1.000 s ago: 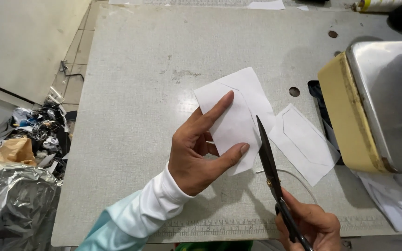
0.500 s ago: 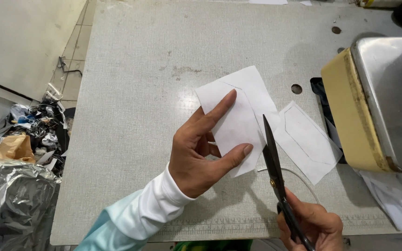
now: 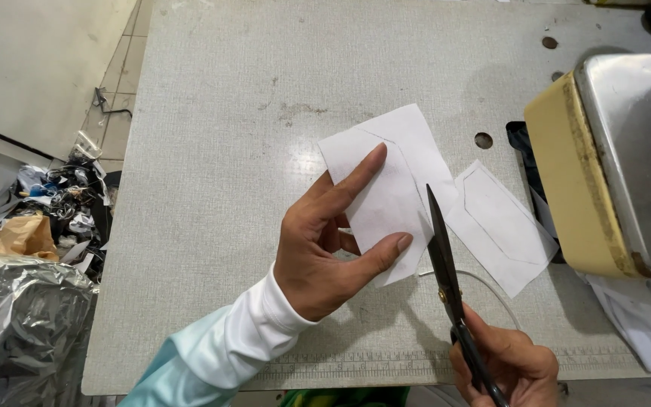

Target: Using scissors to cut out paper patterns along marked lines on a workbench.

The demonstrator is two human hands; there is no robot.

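Left hand (image 3: pixel 324 252) pinching white fabric piece (image 3: pixel 386 188) between thumb and forefinger above grey table (image 3: pixel 212 151). Right hand (image 3: pixel 506 365) closed around black scissors (image 3: pixel 450 279), blades at the fabric's right edge.

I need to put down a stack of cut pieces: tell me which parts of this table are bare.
The grey table is bare to the left of the left hand and across the far strip beyond the white fabric piece. The right side is crowded: the scissors in the right hand, a second white piece, then the metal machine.
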